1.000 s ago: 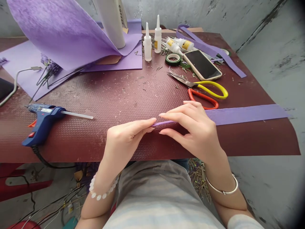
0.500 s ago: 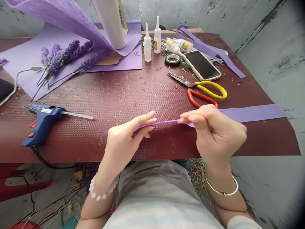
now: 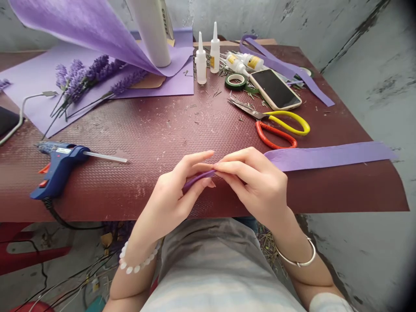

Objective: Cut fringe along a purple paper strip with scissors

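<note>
Two bare hands meet over the near edge of the maroon table (image 3: 156,130), both on a narrow purple piece (image 3: 199,177). The left hand (image 3: 172,193) has it clamped between thumb and fingers, with the index finger lifted clear above. The right hand (image 3: 260,184) pinches the piece's right end, thumb and fingertips together, just beside the left fingertips. From behind the right hand a wide purple strip (image 3: 328,158) lies flat toward the right edge; the hand hides whether the two join.

Beyond the right hand, open scissors (image 3: 256,114) lie with the red handle nearer and the yellow one farther, their blades pointing far left. Farther back are a phone (image 3: 277,89), screen up, and a roll of dark green tape (image 3: 229,83) just to its left. Two white bottles (image 3: 201,68) stand upright at the far side, and two more bottles (image 3: 236,64) lie on their sides to the right, near a long purple ribbon (image 3: 297,69).

On the left, a blue glue gun (image 3: 60,167) rests on its side, a clear stick (image 3: 105,156) poking out rightward. Behind it, purple flower stems (image 3: 76,80) lie on purple sheets (image 3: 35,82), beside a white cylinder (image 3: 152,39).
</note>
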`<action>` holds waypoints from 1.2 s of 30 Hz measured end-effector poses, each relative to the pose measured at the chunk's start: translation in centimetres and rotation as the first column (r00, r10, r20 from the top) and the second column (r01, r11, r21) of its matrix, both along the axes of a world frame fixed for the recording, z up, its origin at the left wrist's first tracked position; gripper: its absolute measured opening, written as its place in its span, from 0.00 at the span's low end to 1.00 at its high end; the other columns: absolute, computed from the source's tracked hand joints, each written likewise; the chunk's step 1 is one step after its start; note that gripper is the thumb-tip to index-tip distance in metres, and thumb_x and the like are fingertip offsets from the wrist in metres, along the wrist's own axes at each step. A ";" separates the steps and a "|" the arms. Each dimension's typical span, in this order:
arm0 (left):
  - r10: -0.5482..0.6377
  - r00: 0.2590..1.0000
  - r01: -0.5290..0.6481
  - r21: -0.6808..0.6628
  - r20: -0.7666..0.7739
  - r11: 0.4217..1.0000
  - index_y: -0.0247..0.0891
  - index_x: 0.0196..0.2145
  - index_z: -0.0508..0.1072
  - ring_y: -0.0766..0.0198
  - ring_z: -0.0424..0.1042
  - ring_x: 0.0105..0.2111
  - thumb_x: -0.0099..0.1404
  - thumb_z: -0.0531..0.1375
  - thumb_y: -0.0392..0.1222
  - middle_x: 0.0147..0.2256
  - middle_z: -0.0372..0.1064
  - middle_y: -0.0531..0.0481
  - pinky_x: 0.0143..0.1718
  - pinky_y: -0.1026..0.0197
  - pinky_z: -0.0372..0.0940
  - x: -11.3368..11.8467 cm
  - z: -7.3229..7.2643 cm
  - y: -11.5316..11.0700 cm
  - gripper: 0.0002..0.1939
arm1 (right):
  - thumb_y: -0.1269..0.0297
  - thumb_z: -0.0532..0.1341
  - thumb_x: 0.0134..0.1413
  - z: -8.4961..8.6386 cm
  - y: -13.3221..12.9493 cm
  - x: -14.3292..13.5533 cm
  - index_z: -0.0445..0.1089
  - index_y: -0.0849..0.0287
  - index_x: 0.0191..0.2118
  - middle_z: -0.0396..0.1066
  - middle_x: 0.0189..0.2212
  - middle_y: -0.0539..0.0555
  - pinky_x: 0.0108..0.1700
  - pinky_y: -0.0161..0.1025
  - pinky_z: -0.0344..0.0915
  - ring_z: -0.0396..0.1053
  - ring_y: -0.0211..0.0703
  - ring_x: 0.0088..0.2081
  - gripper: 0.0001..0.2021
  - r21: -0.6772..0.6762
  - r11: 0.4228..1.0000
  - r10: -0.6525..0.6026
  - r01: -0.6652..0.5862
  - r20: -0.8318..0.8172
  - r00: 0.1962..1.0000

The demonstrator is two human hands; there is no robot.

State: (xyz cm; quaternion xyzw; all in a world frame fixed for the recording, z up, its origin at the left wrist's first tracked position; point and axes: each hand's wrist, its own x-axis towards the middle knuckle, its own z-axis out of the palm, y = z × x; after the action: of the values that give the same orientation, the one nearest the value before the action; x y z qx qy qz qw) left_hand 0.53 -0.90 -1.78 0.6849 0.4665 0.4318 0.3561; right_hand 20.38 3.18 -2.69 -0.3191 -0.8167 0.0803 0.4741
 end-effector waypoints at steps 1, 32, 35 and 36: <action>0.030 0.999 -0.030 0.012 -0.030 0.999 0.45 0.60 0.74 0.67 0.83 0.43 0.75 0.63 0.35 0.51 0.83 0.52 0.48 0.67 0.78 0.0 0.0 0.1 0.18 | 0.74 0.66 0.69 0.0 0.0 0.0 0.79 0.58 0.41 0.81 0.35 0.54 0.38 0.42 0.75 0.76 0.43 0.35 0.06 0.004 1.000 -0.014 0.014 0.003 1.000; 0.514 0.852 -0.445 0.378 -0.101 0.812 0.50 0.41 0.87 0.67 0.85 0.33 0.68 0.69 0.30 0.37 0.86 0.61 0.39 0.67 0.78 1.1 -1.1 -0.2 0.13 | 0.75 0.60 0.73 0.3 -0.4 0.1 0.78 0.55 0.44 0.82 0.36 0.53 0.45 0.45 0.73 0.79 0.44 0.39 0.10 0.001 0.990 -0.139 0.141 -0.174 0.975; 0.513 0.850 -0.440 0.378 -0.117 0.815 0.49 0.42 0.87 0.66 0.85 0.35 0.69 0.68 0.30 0.38 0.86 0.60 0.41 0.66 0.78 1.1 -1.1 -0.1 0.13 | 0.75 0.64 0.71 0.3 -0.4 0.1 0.80 0.54 0.46 0.84 0.38 0.52 0.45 0.45 0.72 0.80 0.44 0.39 0.09 -0.003 0.990 -0.141 0.142 -0.140 0.980; 0.516 0.848 -0.441 0.378 -0.122 0.814 0.49 0.42 0.87 0.66 0.85 0.34 0.69 0.68 0.30 0.38 0.86 0.60 0.41 0.66 0.78 1.1 -1.1 -0.1 0.13 | 0.75 0.66 0.69 0.3 -0.4 0.1 0.80 0.54 0.45 0.84 0.37 0.51 0.45 0.45 0.71 0.80 0.43 0.38 0.08 0.000 0.992 -0.128 0.129 -0.129 0.983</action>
State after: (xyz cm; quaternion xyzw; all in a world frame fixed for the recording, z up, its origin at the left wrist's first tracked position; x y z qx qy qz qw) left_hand 1.68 -0.96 -2.88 0.6380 0.5802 0.5028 0.0595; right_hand 20.52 2.80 -2.41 -0.3635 -0.7623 0.0666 0.5313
